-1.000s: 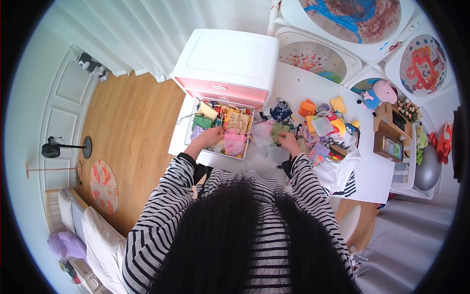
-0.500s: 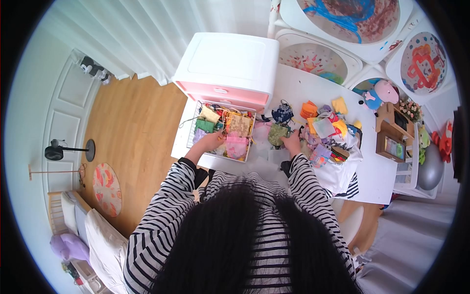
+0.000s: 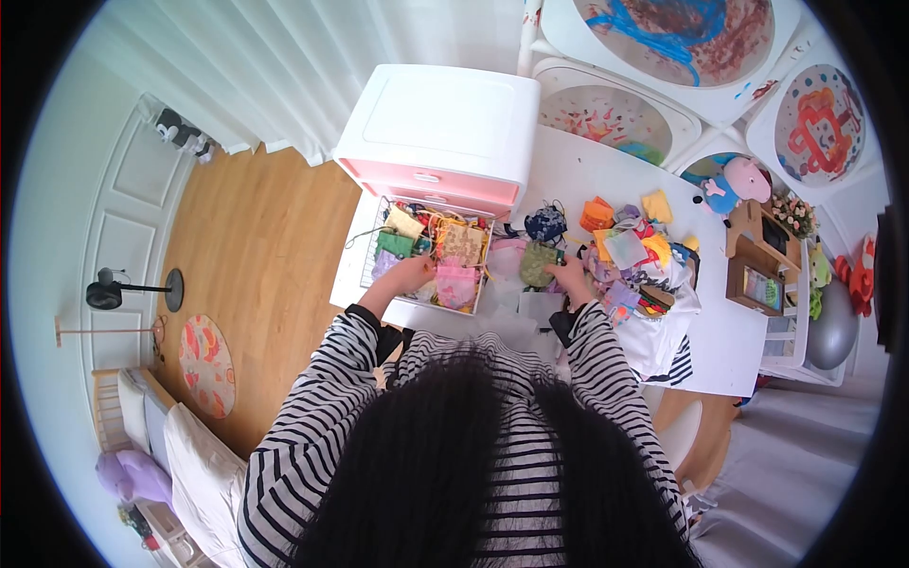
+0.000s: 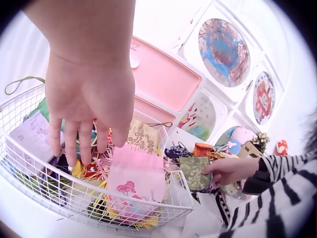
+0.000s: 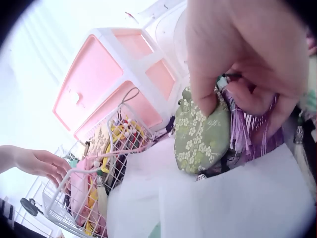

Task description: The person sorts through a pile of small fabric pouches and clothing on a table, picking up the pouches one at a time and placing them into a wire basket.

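Observation:
My left hand hangs palm-down over a white wire basket filled with small fabric pouches, cords and tassels. Its fingers are straight, their tips among the contents, beside a pink pouch with a printed motif. My right hand pinches a green pouch with white blossoms, the thumb lying on its face. Purple tassels hang beside and below the curled fingers. A dark blue drawstring pouch lies just beyond the green one.
A white and pink drawer unit stands behind the basket. On the white table, a heap of colourful pouches lies to the right, on white cloth. Translucent white sheets lie below my right hand. A pig plush sits at the back right.
My right hand has shifted slightly around the green pouch, which now lies flatter and shows more of its face. The left hand stays over the basket. The head view has tilted a little.

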{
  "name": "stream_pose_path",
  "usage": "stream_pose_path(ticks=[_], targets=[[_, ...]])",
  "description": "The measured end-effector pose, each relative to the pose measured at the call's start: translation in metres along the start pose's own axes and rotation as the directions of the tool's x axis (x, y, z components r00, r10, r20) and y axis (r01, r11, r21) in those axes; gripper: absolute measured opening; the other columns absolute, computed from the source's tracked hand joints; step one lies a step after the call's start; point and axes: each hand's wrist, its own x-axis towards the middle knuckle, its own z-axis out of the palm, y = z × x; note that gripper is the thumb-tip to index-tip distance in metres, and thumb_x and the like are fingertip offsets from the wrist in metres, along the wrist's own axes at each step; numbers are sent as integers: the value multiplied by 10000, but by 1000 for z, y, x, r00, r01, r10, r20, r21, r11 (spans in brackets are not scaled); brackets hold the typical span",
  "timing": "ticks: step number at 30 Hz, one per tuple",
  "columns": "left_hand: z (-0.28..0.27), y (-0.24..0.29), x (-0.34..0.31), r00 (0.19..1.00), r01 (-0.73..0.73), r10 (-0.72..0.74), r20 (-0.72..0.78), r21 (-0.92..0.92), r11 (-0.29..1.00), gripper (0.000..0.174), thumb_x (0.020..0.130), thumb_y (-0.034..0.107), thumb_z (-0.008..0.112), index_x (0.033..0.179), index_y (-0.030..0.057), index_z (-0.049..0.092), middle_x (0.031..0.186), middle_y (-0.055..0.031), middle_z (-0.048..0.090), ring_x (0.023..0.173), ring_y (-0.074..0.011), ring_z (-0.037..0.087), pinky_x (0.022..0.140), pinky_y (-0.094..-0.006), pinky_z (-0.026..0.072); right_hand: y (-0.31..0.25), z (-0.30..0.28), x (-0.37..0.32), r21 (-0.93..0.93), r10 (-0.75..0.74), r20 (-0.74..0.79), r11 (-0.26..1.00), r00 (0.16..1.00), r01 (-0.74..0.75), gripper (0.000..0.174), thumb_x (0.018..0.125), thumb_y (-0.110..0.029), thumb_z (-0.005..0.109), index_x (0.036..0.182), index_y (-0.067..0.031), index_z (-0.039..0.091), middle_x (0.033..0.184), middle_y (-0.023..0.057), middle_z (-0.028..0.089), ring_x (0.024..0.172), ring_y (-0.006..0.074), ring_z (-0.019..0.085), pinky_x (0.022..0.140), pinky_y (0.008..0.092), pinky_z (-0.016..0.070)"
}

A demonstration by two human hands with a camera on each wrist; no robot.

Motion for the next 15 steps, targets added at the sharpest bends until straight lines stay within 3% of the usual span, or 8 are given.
stream_pose_path(ticks=[2, 4, 6, 9, 13, 15], targets=[[-1, 2, 3, 999, -25, 25, -23, 11, 1000, 321, 788, 299, 509, 960, 29, 537, 877, -192, 597, 837, -340, 568, 729, -389, 442, 2, -10, 3, 86, -67, -23, 994, 998, 68, 394, 581, -199, 675, 897, 26, 604, 789, 138, 627, 708, 209, 606, 672, 301, 460], [-3, 7, 6, 998, -51, 53, -47, 24, 998, 313, 791, 289, 504, 953, 23, 535, 867, -193, 597, 829, -338, 570, 723, -390, 443, -17, -28, -10, 56, -74, -33, 996, 997, 76, 390, 601, -184, 661, 919, 31, 593, 750, 121, 618, 664, 219, 591, 669, 299, 460], [-10, 19, 4, 982, -171, 167, -93, -34, 985, 302, 801, 267, 486, 968, 19, 533, 858, -189, 598, 822, -332, 573, 716, -391, 445, -5, -35, -2, 9, -295, -148, 954, 944, 300, 399, 619, -185, 653, 955, 19, 583, 676, 87, 586, 598, 192, 553, 621, 293, 452], [-21, 41, 4, 975, -206, 209, -77, 39, 978, 297, 809, 218, 494, 1028, 17, 510, 834, -142, 604, 768, -273, 584, 686, -345, 455, -64, -70, -43, 37, -240, -70, 969, 968, 243, 373, 632, -170, 649, 960, -5, 583, 647, 52, 550, 555, 145, 506, 555, 273, 427], [-34, 80, 0, 955, -279, 274, -115, -31, 960, 281, 807, 186, 489, 1034, 21, 512, 866, -142, 596, 788, -253, 580, 700, -336, 452, -89, -89, -56, -22, -270, -149, 963, 951, 269, 331, 635, -141, 649, 932, -9, 585, 681, 44, 555, 556, 95, 486, 509, 247, 398], [-38, 99, 0, 928, -362, 353, -114, -68, 930, 301, 800, 178, 512, 1062, 30, 508, 929, -134, 583, 828, -225, 568, 718, -319, 446, -99, -94, -59, 204, -350, -132, 906, 927, 371, 278, 664, -97, 638, 915, 4, 576, 728, 32, 570, 566, 63, 486, 503, 208, 390]])
